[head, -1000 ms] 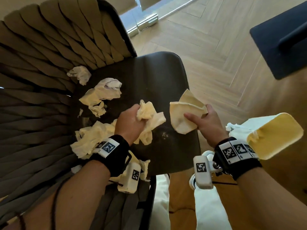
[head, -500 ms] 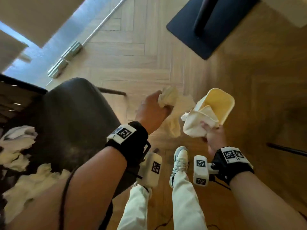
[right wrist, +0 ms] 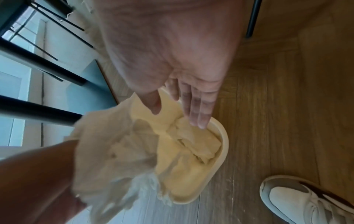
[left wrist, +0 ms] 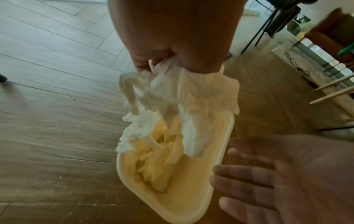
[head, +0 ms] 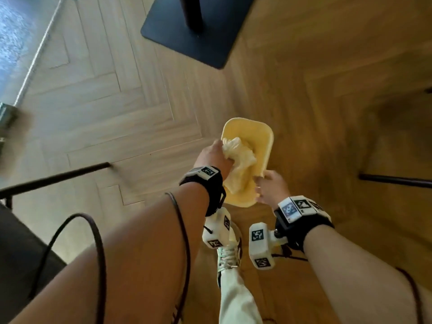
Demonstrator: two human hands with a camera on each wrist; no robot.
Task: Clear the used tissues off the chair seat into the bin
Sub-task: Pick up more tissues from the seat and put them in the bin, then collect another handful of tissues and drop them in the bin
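Note:
A pale yellow bin (head: 257,132) stands on the wooden floor in front of my feet. My left hand (head: 214,155) grips a bunch of crumpled white tissues (head: 236,153) that hangs into the bin's mouth. From the left wrist, the tissues (left wrist: 182,97) trail from my curled fingers down into the bin (left wrist: 182,201). My right hand (head: 268,187) is open and holds nothing, its fingers straight over the bin's near right rim. In the right wrist view, the right hand's fingers (right wrist: 197,109) point down at a loose tissue (right wrist: 199,144) lying inside the bin (right wrist: 224,148).
The dark chair seat (head: 21,249) shows at lower left, with its thin black leg (head: 58,176) running across the floor. A black table base (head: 198,31) lies beyond the bin. Another dark leg (head: 395,180) sits at right. My shoe (head: 228,256) is just behind the bin.
Both hands swung from the chair seat to the bin. The right hand let go of its tissue, which now lies in the bin. The left hand lowered its bunch into the bin's mouth.

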